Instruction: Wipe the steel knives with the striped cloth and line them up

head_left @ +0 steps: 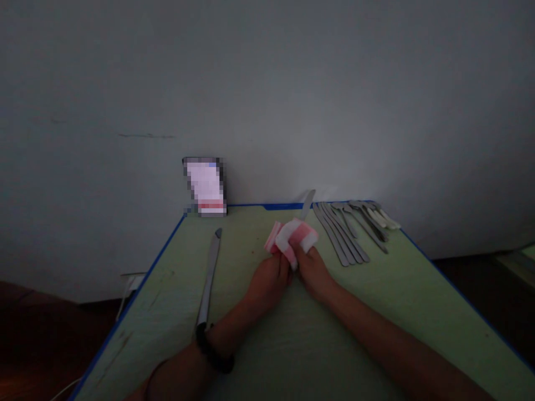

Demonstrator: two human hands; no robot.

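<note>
Both my hands meet at the middle of a light green table (251, 356). My left hand (270, 281) and my right hand (311, 270) are closed round a pink and white cloth (292, 236). A knife (307, 204) sticks out of the cloth, its blade pointing away towards the wall. The cloth hides its handle, so which hand grips it cannot be told. Another table knife (209, 278) lies flat to the left of my left arm.
A row of several knives (338, 236) lies at the right, with more cutlery (370, 217) beyond near the back corner. A lit phone (204, 186) leans on the grey wall. The table has a blue edge; a white cable (125, 292) hangs at its left.
</note>
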